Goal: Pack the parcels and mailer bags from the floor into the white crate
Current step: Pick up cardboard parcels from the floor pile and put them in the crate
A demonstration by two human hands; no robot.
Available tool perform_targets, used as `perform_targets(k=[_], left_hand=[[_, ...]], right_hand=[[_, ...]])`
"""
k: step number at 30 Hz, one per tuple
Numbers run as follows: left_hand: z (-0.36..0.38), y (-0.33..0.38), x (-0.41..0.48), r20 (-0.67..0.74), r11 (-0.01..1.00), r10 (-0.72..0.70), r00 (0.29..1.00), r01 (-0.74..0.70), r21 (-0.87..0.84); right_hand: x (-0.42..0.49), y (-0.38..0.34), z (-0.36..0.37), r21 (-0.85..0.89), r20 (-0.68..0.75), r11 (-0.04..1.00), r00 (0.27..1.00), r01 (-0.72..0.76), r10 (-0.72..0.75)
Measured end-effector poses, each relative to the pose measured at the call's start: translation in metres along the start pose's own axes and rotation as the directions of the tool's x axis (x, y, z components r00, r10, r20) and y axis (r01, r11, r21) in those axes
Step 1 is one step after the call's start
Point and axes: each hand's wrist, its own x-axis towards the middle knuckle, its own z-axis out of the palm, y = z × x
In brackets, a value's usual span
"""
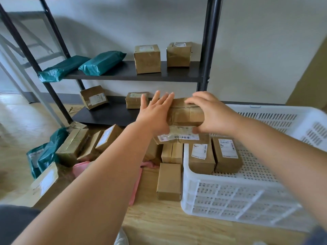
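Note:
A taped brown parcel (185, 115) with a white label is held up between both hands, just left of the white crate (230, 197). My left hand (154, 114) presses flat against its left end with straight fingers. My right hand (210, 114) curls over its right end, thumb underneath by the label. Two brown boxes (215, 156) stand inside the crate at its near left corner. On the floor lie several more brown parcels (169, 181), teal mailer bags (44, 154) and a pink mailer bag (80, 167).
A black metal shelf rack (210, 50) stands behind, bearing teal mailer bags (101, 63) and brown boxes (147, 59) on two levels. The floor is light wood. A large cardboard surface (313, 71) leans at the far right.

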Motion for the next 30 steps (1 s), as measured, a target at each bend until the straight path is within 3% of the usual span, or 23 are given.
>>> perform_targets(k=[4, 7, 10, 12, 14, 16, 18, 26, 30], left_hand=[[0.001, 0.008, 0.007, -0.027, 0.999, 0.024, 0.999, -0.025, -0.043], [0.001, 0.013, 0.007, -0.107, 0.995, -0.003, 0.994, -0.008, -0.097], [0.002, 0.016, 0.008, -0.092, 0.933, -0.151, 0.984, 0.111, -0.341], [0.004, 0.017, 0.010, 0.025, 0.736, -0.246, 0.969, 0.204, -0.645], [0.006, 0.021, 0.010, 0.151, 0.452, -0.280, 0.948, 0.269, -0.851], [0.011, 0.028, 0.012, 0.238, 0.261, -0.275, 0.932, 0.311, -0.914], [0.017, 0.037, 0.015, 0.291, 0.172, -0.278, 0.915, 0.346, -0.922], [0.047, 0.080, 0.039, 0.357, 0.131, -0.249, 0.900, 0.396, -0.909], [0.058, 0.110, 0.055, 0.376, 0.145, -0.174, 0.910, 0.401, -0.904]], right_hand=[[-0.010, 0.009, 0.001, 0.000, -0.019, 1.000, 1.000, 0.009, -0.009], [-0.013, 0.019, 0.003, -0.050, -0.122, 0.999, 0.993, -0.010, 0.003], [-0.015, 0.028, -0.001, 0.204, -0.263, 0.966, 0.942, -0.157, 0.209], [-0.017, 0.035, -0.003, 0.459, -0.210, 0.842, 0.886, -0.284, 0.414], [-0.022, 0.044, -0.002, 0.508, -0.061, 0.758, 0.861, -0.409, 0.506], [-0.028, 0.053, -0.001, 0.475, 0.064, 0.744, 0.862, -0.469, 0.502], [-0.032, 0.058, -0.002, 0.495, 0.117, 0.728, 0.866, -0.475, 0.485], [-0.032, 0.106, -0.008, 0.656, 0.158, 0.597, 0.857, -0.463, 0.491], [-0.036, 0.139, -0.010, 0.695, 0.201, 0.487, 0.793, -0.529, 0.575]])
